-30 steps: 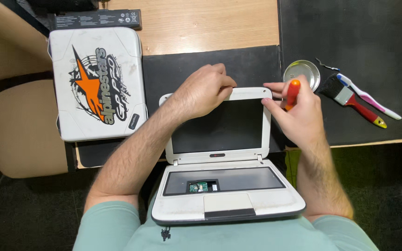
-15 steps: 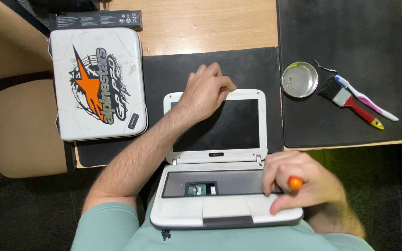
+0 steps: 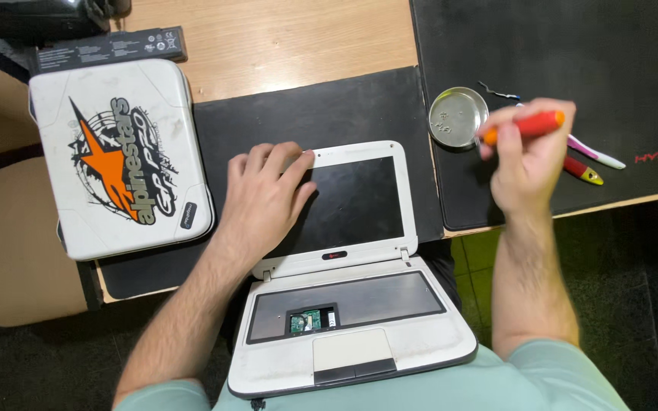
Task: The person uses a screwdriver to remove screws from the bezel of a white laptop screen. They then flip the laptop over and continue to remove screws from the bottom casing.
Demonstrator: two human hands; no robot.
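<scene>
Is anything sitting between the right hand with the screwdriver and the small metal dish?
Nothing visible. The right hand holds the orange screwdriver with its tip end right beside the metal dish on the black mat; no object lies between them.

I am looking down on a wooden table [image 3: 291, 38] that is carrying two black mats: one [image 3: 329, 114] lying under my open laptop's lid, a larger one [image 3: 573, 46] sitting to its right. A closed white laptop [image 3: 119, 156] and a black battery pack [image 3: 108, 47] are resting at the left
</scene>
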